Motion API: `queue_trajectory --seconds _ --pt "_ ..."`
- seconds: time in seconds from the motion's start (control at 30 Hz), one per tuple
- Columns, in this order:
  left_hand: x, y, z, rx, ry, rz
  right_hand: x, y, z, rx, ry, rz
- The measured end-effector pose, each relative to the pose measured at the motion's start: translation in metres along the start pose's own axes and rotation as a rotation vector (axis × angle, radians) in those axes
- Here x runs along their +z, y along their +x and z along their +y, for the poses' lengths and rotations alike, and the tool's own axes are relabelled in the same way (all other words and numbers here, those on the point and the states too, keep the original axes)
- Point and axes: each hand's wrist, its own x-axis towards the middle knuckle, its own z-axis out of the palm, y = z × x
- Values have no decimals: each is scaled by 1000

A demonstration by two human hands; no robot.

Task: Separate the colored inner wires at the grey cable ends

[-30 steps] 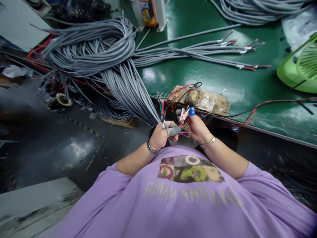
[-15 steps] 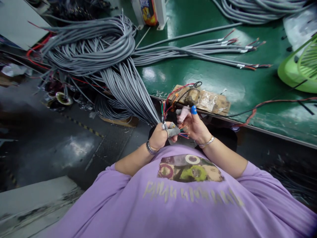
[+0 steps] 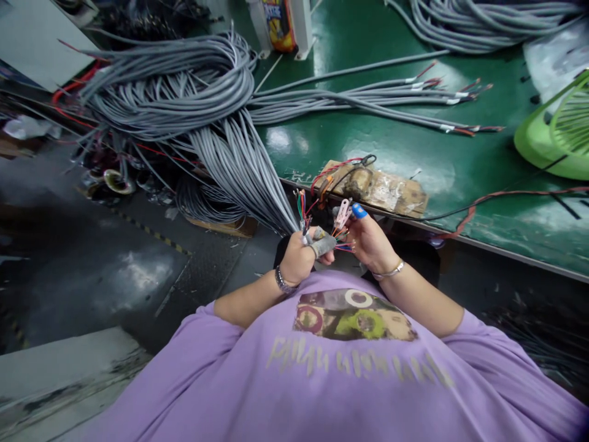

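Note:
My left hand [image 3: 301, 255] is closed round the end of a thick bundle of grey cables [image 3: 239, 166], with grey finger covers on it. Thin coloured wires [image 3: 343, 242] stick out of the cable end between my hands. My right hand [image 3: 368, 239], a blue cover on one fingertip, pinches a small pink clip [image 3: 341, 215] at those wires. Both hands sit just in front of the green table's edge [image 3: 483, 245].
A taped cardboard block [image 3: 381, 187] with red and black leads lies at the table edge. More grey cables with stripped ends [image 3: 391, 98] lie across the green table. A green fan [image 3: 556, 132] stands at right. Dark floor lies at left.
My hands stay in the same place. The pink clip in my right hand has turned a little and the thumb has shifted on it.

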Motion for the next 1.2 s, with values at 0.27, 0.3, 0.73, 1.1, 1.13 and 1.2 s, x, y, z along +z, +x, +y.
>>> queue_trajectory --seconds 0.27,0.3,0.73,1.1,1.13,1.2 --pt "2 1 1 -32 24 29 1 4 7 -93 -90 52" --pt "2 2 1 -36 30 32 3 5 6 -30 -53 16" --pt "-2 1 -8 -4 24 13 5 8 7 65 125 -11" --pt "-5 -8 -10 9 32 86 1 2 0 97 91 -35" --pt "-4 -7 -10 7 29 85 0 1 0 82 81 -41" --pt "-2 -4 -10 11 24 85 0 1 0 72 76 -49"
